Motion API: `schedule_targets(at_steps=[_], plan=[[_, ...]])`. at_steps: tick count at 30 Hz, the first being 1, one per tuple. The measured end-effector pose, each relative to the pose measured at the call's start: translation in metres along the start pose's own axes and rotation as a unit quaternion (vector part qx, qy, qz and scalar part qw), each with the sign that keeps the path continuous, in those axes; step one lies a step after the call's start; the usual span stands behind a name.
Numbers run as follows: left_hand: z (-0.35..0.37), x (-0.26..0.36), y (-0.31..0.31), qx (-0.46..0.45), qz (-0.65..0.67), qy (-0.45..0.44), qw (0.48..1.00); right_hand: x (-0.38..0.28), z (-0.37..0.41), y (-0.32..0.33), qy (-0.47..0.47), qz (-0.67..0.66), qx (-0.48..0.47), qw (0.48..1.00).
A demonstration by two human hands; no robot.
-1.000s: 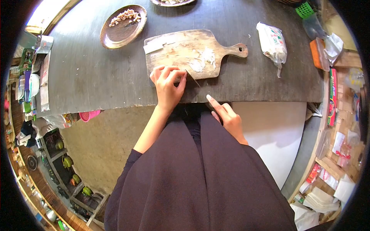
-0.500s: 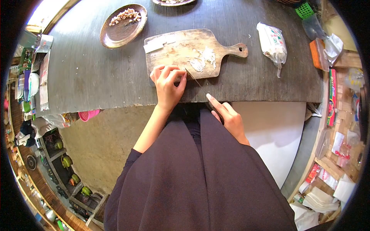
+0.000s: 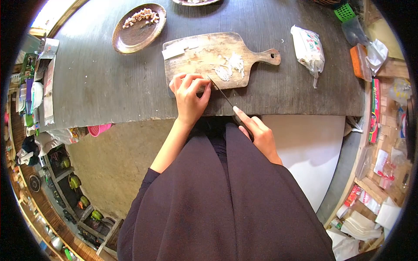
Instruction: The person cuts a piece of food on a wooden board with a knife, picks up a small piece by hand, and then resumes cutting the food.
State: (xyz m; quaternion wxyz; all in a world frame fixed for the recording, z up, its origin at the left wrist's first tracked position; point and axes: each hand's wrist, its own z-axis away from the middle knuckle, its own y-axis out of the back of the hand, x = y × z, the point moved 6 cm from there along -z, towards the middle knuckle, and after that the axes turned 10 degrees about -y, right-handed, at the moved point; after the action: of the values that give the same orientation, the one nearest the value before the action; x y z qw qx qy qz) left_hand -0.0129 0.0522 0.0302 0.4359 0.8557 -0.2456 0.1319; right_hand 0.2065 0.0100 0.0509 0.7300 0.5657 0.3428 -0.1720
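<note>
A wooden cutting board (image 3: 198, 65) with a handle lies near the table's front edge. My left hand (image 3: 190, 99) is over its near left part, fingers curled and pressed together on something hidden beneath them. My right hand (image 3: 261, 135), below the table edge, grips a knife (image 3: 224, 95), its index finger stretched along the top. The thin blade slants up and left, its tip beside my left fingertips. Thin white strips (image 3: 230, 68) are heaped on the board's right half. Flat white pieces (image 3: 173, 51) lie at its far left corner.
On the dark table (image 3: 100, 87) are a brown plate (image 3: 130, 44) of small chopped pieces, part of a second plate (image 3: 196, 3), and a white plastic package (image 3: 308, 48). An orange item (image 3: 360, 61) and a green basket (image 3: 344, 12) stand on the right.
The knife blade has turned slightly, so more of its length shows now. Both hands stay in nearly the same place, and the pieces on the board look unchanged.
</note>
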Motion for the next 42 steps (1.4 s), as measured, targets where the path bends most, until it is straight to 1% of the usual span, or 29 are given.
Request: schedule_targets(at_steps=[5,11,14,16,20,23,25,28,32,35,37,38,40,42], plan=[[0.000,0.000,0.000,-0.001,0.004,-0.003,1.000,-0.002,-0.001,0.000,0.004,-0.003,-0.001,1.000],[0.001,0.000,0.000,0.000,0.006,0.000,1.000,-0.005,-0.005,-0.008,-0.039,0.022,-0.011,0.999],[0.001,-0.001,0.001,0.001,0.005,0.000,1.000,-0.009,-0.007,-0.015,-0.017,0.042,0.011,0.999],[0.002,-0.001,0.000,-0.002,0.003,0.002,1.000,-0.008,-0.006,-0.016,-0.056,0.018,-0.003,0.998],[0.005,-0.004,-0.001,-0.005,0.004,0.002,1.000,0.001,-0.002,-0.025,-0.036,0.014,0.015,0.999],[0.004,-0.002,-0.001,0.005,0.005,-0.009,1.000,0.002,-0.001,-0.022,-0.025,0.015,0.030,0.999],[0.002,0.000,0.003,0.003,0.002,-0.004,1.000,0.001,-0.001,-0.016,-0.001,0.015,0.044,0.999],[0.002,0.002,0.005,0.008,0.003,0.003,1.000,0.000,0.002,-0.010,-0.006,-0.013,0.038,0.999],[0.002,0.002,0.005,0.011,0.007,0.001,1.000,0.008,0.000,-0.002,-0.027,-0.010,0.038,0.999],[0.003,0.001,0.009,0.026,0.037,0.008,0.999,0.005,-0.002,0.004,-0.020,-0.025,0.043,0.999],[0.007,-0.006,0.018,0.085,0.070,0.043,0.993,-0.006,-0.003,0.001,0.000,-0.006,-0.002,1.000],[0.006,-0.006,0.020,0.085,0.071,0.040,0.993,-0.007,-0.003,-0.001,0.000,-0.007,0.001,1.000],[0.004,-0.009,0.031,0.129,0.040,0.048,0.990,-0.007,-0.002,-0.011,0.003,-0.003,-0.026,1.000],[0.002,-0.012,0.036,0.123,0.024,0.041,0.991,-0.005,-0.004,-0.011,-0.002,0.000,-0.028,1.000]])
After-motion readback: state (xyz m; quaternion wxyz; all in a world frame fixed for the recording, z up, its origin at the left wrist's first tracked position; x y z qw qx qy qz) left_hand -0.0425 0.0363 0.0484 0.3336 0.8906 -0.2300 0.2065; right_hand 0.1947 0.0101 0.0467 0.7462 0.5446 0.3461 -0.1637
